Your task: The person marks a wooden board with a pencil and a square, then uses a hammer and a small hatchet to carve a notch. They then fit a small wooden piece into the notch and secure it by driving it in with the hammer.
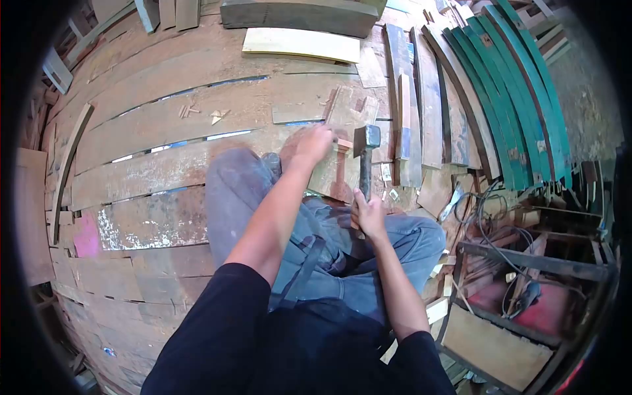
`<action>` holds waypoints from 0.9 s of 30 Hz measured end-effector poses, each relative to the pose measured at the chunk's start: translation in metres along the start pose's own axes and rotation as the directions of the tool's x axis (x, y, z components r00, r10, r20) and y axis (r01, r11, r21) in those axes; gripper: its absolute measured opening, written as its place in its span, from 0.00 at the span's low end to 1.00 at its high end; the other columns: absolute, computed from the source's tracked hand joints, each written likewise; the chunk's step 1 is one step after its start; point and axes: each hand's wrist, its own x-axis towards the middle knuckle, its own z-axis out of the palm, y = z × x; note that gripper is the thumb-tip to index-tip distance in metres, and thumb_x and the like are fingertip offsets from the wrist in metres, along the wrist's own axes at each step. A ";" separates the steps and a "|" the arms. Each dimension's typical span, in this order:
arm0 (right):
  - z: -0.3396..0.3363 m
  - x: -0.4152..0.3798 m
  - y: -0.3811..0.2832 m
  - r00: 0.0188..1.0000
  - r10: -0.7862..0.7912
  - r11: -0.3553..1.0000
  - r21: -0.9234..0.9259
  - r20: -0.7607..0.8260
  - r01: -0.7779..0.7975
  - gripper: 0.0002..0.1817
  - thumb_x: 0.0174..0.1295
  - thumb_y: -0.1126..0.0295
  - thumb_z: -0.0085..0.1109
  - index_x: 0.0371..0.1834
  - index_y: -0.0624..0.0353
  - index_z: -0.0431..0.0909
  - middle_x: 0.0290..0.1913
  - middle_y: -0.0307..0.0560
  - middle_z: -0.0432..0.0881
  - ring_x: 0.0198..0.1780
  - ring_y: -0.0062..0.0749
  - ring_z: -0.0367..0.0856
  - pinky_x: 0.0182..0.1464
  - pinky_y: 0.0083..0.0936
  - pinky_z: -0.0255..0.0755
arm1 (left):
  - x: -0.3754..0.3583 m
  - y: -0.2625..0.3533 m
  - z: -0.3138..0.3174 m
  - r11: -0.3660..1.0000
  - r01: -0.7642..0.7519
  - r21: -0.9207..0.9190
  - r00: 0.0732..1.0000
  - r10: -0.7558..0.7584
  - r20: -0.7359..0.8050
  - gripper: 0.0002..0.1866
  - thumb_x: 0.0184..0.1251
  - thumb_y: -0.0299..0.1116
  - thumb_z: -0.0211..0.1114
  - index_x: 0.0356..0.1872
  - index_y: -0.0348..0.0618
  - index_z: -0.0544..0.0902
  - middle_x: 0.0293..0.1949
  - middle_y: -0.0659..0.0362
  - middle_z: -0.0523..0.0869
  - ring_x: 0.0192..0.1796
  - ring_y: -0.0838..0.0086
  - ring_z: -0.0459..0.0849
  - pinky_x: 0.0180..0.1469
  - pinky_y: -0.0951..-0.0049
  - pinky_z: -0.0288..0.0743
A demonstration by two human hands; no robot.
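Observation:
My right hand [368, 214] is wrapped around the dark handle of a hammer [367, 141]. The hammer stands almost upright, its square metal head at the top. To its left, my left hand [316, 143] is closed, with a small reddish wooden piece [343, 145] at its fingertips. That piece sits over a flat light-brown board [336, 174] in front of my crossed legs. How far the fingers wrap the piece is hidden by the hand. Small wood offcuts [361, 108] lie just beyond.
Green-painted curved slats [507, 99] and long planks [431, 105] lie at the right. A pale board [301, 45] and a thick beam [299, 16] are ahead. Cables [487, 210] run by a metal-framed stand [533, 260] at right. Wood scraps [189, 111] dot the slatted floor [145, 158].

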 end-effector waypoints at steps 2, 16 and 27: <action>0.007 0.003 0.002 1.000 -0.010 1.000 0.008 -0.009 0.010 0.20 0.76 0.61 0.50 0.23 0.52 0.61 0.13 0.31 0.59 0.10 0.18 0.58 0.12 0.23 0.56 | -0.007 -0.006 -0.002 0.999 0.046 0.013 0.999 -0.047 0.020 0.14 0.53 0.26 0.69 0.43 0.49 0.89 0.47 0.56 0.86 0.55 0.58 0.82 0.59 0.60 0.76; 0.010 0.017 0.014 0.998 0.045 0.997 0.062 -0.032 -0.043 0.21 0.76 0.61 0.49 0.23 0.53 0.61 0.13 0.33 0.59 0.10 0.19 0.58 0.11 0.23 0.54 | -0.010 -0.017 0.013 0.995 0.092 -0.046 0.995 -0.094 -0.024 0.12 0.56 0.29 0.70 0.42 0.53 0.90 0.46 0.57 0.86 0.52 0.58 0.84 0.57 0.60 0.76; 0.009 0.014 0.011 1.000 0.006 0.998 0.069 -0.023 -0.005 0.19 0.76 0.62 0.51 0.24 0.52 0.61 0.13 0.31 0.59 0.10 0.17 0.57 0.11 0.23 0.52 | -0.012 -0.008 0.007 0.990 0.132 -0.040 0.991 -0.134 -0.027 0.11 0.54 0.32 0.73 0.41 0.52 0.90 0.52 0.56 0.85 0.56 0.59 0.83 0.58 0.62 0.76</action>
